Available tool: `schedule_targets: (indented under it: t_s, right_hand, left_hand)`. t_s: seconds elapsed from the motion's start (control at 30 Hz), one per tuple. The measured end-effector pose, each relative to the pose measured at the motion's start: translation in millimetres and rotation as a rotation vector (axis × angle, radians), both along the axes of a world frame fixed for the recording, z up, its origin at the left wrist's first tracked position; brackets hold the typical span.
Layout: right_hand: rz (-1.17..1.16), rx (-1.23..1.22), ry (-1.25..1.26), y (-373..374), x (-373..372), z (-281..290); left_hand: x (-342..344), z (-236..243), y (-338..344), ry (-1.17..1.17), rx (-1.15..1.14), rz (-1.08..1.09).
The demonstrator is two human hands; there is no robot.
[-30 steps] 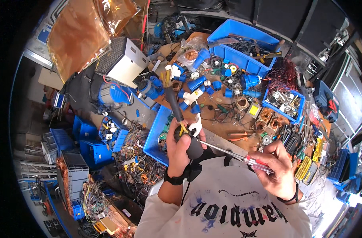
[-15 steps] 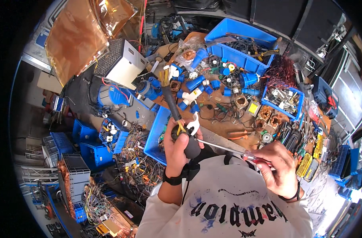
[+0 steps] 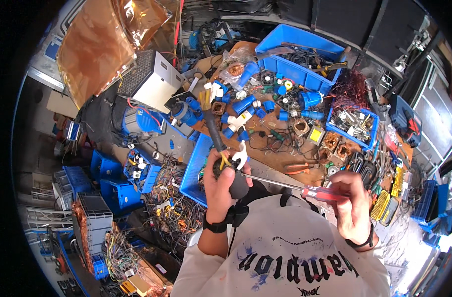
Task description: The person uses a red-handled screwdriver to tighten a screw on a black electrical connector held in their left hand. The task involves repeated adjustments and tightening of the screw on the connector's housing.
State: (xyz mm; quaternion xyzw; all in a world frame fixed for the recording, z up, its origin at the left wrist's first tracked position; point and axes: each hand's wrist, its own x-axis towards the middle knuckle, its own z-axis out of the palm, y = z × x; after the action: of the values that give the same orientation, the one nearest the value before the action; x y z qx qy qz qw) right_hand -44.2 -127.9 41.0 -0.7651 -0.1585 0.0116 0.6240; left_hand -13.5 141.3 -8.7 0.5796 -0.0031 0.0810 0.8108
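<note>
My left hand is closed around a dark, rounded electrical plug, held above the front of the bench. A thick black cable runs up and away from the plug, with yellow wires at its near end. A white plastic piece sticks up beside my fingers. My right hand grips a screwdriver by its clear red handle. Its long metal shaft points left, and the tip meets the plug's side; the exact contact spot is too small to tell.
Blue and white connectors litter the brown bench. Beyond them stands a large blue bin of cables. A smaller blue tray holds metal parts; orange-handled pliers lie nearer. Tangled wires heap at the left.
My right fingers have shifted around the screwdriver handle, and more of the red handle shows. The plug and my left hand have hardly moved.
</note>
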Motion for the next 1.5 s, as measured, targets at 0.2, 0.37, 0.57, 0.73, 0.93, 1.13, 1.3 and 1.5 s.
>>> schedule_targets:
  t_s: [0.2, 0.37, 0.57, 0.73, 0.93, 1.13, 1.3, 1.5]
  right_hand:
    - [-0.025, -0.134, -0.195, 1, 4, 0]
    - [-0.009, -0.057, -0.336, -6, 7, -7]
    - [0.006, 0.416, -0.038, -4, -1, -17]
    - [-0.022, 0.569, 0.121, 0, -9, -16]
    - [0.009, 0.577, -0.036, -2, -4, -27]
    - [-0.102, 0.192, -0.105, -7, -1, -10]
    - [-0.076, 0.368, -0.002, -3, -1, -14]
    - [0.024, 0.303, -0.055, -12, 1, -26]
  left_hand:
    - [-3, -1, 4, -0.009, -0.082, -0.056]
    - [-3, 3, -5, 0.000, 0.051, -0.006]
    - [-5, -1, -5, -0.012, -0.087, -0.116]
    - [-3, -1, -15, 0.028, 0.022, -0.020]
    - [-2, 0, -18, 0.036, 0.034, -0.046]
    - [0, 1, -17, 0.041, 0.034, -0.021]
    - [1, 2, -20, 0.048, 0.032, -0.045]
    - [3, 0, -19, 0.047, 0.026, -0.029]
